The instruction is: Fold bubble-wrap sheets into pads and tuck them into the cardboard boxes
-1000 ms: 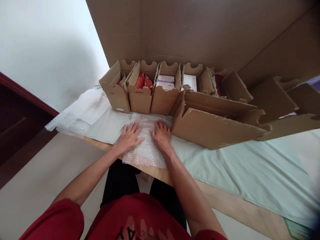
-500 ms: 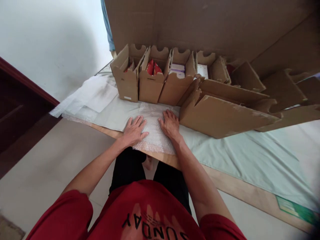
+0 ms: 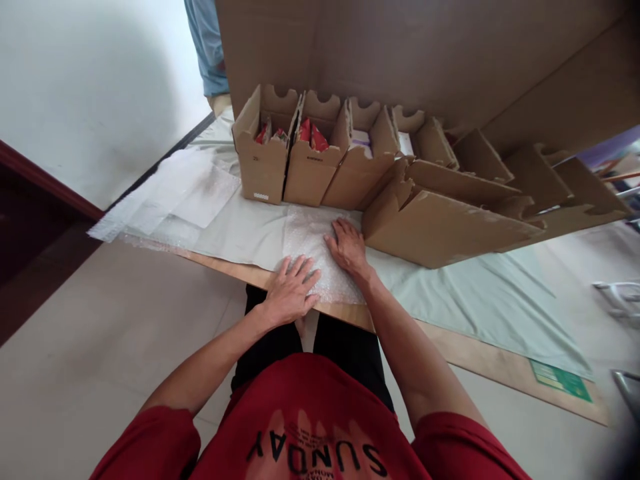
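A clear bubble wrap sheet [image 3: 320,233] lies flat on the pale green cloth at the table's front edge. My left hand [image 3: 291,290] rests palm down on its near left part, fingers spread and stretched out. On its right side my right hand [image 3: 348,247] also lies flat, fingers extended, close to the lower corner of a cardboard box. Neither hand grips anything. Part of the sheet is hidden beneath both hands.
Cardboard bins [image 3: 263,163] stand in a row behind the sheet, some with red packets [image 3: 313,135] inside. A larger cardboard box [image 3: 445,227] lies at right. More bubble wrap [image 3: 200,200] is stacked at left. A person in blue trousers [image 3: 207,50] stands behind.
My left hand has slid toward me, down to the sheet's near edge. My right hand has stayed at about the same place on the sheet. The camera view has shifted slightly.
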`<state>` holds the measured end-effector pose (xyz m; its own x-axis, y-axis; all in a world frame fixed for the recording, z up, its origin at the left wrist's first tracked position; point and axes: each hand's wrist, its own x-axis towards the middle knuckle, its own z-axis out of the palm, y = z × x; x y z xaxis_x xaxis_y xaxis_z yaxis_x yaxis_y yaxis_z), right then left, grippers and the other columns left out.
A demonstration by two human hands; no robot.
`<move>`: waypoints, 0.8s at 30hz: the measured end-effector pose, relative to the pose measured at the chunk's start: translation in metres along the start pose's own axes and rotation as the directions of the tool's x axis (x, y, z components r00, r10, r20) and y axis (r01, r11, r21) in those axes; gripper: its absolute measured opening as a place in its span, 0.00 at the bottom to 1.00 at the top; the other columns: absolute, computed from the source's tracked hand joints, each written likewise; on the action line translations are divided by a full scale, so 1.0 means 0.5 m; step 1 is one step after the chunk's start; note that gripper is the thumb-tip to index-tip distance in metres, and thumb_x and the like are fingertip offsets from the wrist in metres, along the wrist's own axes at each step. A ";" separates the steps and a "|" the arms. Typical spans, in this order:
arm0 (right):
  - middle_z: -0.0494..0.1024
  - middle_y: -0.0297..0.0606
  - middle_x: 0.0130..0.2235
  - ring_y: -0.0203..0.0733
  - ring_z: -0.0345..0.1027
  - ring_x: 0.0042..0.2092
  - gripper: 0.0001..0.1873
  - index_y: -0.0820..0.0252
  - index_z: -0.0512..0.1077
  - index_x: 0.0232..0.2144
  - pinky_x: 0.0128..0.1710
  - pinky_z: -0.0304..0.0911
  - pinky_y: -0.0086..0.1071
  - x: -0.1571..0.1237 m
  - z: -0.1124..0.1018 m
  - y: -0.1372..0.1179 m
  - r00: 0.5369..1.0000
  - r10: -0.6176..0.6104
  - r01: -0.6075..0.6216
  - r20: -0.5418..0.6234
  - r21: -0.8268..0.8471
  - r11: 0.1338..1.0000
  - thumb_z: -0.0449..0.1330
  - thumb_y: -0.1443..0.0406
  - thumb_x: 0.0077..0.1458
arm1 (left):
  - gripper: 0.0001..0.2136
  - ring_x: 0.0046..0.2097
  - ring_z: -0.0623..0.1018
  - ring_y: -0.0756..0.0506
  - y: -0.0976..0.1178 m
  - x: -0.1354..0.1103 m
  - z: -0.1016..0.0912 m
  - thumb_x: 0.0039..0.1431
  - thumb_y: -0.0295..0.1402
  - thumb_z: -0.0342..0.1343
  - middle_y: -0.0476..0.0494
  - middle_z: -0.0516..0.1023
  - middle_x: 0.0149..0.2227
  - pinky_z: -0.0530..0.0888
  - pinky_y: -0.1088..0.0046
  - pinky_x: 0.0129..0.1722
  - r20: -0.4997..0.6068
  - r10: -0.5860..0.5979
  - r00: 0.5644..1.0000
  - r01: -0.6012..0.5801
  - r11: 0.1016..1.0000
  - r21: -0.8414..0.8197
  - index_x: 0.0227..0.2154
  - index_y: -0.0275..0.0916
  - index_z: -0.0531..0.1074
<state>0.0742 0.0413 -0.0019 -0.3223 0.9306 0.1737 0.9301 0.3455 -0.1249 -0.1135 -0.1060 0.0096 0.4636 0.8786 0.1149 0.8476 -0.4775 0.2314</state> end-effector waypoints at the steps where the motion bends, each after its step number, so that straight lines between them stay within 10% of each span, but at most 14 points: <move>1: 0.65 0.55 0.68 0.57 0.57 0.68 0.30 0.69 0.65 0.65 0.64 0.55 0.50 0.000 -0.001 0.000 1.000 0.005 -0.005 0.003 0.010 1.000 0.45 0.56 0.69 | 0.26 0.73 0.57 0.34 -0.003 0.000 -0.001 0.70 0.44 0.50 0.35 0.60 0.72 0.52 0.45 0.72 0.004 0.002 1.000 -0.002 1.000 -0.003 0.66 0.40 0.65; 13: 0.66 0.55 0.67 0.56 0.54 0.69 0.27 0.70 0.67 0.63 0.62 0.55 0.49 -0.013 -0.033 -0.025 1.000 -0.002 0.002 0.011 0.007 1.000 0.43 0.69 0.67 | 0.25 0.74 0.56 0.34 -0.009 0.000 -0.016 0.67 0.40 0.52 0.35 0.59 0.72 0.50 0.47 0.72 0.066 -0.009 0.998 0.013 0.998 -0.054 0.65 0.40 0.67; 24: 0.68 0.52 0.66 0.55 0.62 0.65 0.24 0.64 0.70 0.61 0.61 0.57 0.47 -0.233 -0.088 -0.008 0.992 -0.123 0.120 0.020 0.114 0.986 0.48 0.62 0.70 | 0.25 0.72 0.61 0.38 -0.021 0.013 -0.042 0.56 0.31 0.57 0.39 0.66 0.69 0.56 0.52 0.71 0.117 -0.044 0.992 0.057 0.992 -0.110 0.59 0.42 0.74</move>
<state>0.1159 -0.0740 0.0212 -0.4376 0.8832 0.1685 0.8585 0.4661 -0.2138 -0.1251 -0.0951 0.0284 0.4526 0.8917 -0.0095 0.8392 -0.4223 0.3426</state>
